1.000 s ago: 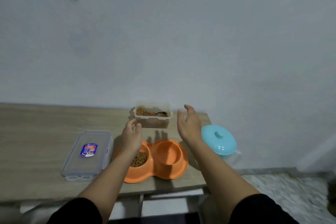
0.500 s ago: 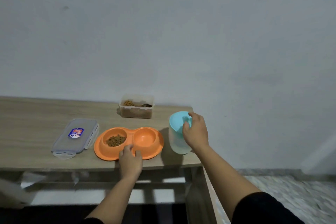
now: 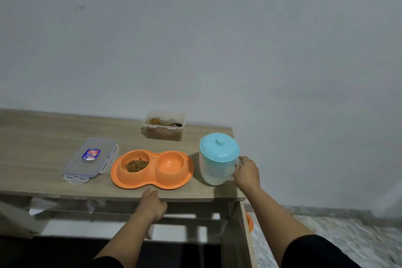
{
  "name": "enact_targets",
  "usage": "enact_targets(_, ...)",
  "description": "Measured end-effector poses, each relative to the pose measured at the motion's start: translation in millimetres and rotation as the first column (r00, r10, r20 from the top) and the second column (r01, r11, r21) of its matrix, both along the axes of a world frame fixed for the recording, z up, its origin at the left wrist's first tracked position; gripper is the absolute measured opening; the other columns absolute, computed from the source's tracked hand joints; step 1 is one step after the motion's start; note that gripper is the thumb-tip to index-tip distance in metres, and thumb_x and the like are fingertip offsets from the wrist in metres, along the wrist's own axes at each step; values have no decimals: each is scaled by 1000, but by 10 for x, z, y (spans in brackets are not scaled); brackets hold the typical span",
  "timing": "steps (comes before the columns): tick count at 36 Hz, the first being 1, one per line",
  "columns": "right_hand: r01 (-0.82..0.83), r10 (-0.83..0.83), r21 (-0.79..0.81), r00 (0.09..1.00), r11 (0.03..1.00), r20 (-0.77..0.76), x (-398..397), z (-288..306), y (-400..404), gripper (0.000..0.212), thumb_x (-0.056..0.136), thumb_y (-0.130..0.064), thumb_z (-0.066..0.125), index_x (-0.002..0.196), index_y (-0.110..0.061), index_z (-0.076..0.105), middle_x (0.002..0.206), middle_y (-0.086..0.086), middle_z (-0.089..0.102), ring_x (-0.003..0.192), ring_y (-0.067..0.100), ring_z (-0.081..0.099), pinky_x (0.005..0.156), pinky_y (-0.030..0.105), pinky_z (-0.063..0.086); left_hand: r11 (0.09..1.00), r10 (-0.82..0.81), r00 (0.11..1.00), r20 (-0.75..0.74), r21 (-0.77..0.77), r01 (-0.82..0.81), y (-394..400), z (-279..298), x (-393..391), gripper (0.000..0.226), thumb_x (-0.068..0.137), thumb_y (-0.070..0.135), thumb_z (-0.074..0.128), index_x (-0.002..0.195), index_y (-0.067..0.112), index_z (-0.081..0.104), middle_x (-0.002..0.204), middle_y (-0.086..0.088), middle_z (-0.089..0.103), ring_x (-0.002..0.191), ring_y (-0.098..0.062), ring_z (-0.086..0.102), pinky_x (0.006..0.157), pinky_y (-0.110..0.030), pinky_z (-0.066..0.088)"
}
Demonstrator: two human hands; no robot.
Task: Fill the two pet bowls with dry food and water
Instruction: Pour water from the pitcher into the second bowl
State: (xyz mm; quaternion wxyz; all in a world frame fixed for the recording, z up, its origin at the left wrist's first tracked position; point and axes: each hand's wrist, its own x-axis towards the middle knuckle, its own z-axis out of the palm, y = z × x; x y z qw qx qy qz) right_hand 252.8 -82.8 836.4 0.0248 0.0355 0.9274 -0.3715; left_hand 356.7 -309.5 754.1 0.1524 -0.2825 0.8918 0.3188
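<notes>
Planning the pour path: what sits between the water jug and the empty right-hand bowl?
Nothing: the head view shows only bare table between the jug and the empty bowl.

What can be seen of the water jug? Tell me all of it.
The jug is pale, see-through plastic with a round turquoise lid that has a small knob on top. The lid is on. It stands upright near the right end of the wooden table, just right of the orange double bowl and apart from it. The right hand is closed around its handle on the right side. How much water it holds cannot be told.
</notes>
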Motion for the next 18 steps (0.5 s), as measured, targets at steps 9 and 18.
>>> enact_targets(9,-31,34,71,998,997,-49,-79,8,75,17,94,3,47,103,-3,60,94,7,58,82,18,52,69,24,39,987,-136,983,124,-70,146,-56,16,64,77,95,27,51,155,15,5,162,-2,-13,149,-23,12,119,-32,20)
enact_targets(18,-97,113,119,984,988,-136,-193,107,10,26,84,13,39,81,-8,52,83,4,54,79,20,48,67,24,35,979,-177,973,147,-73,189,-109,4,85,79,95,31,52,156,17,2,162,0,-14,150,-22,9,119,-32,19)
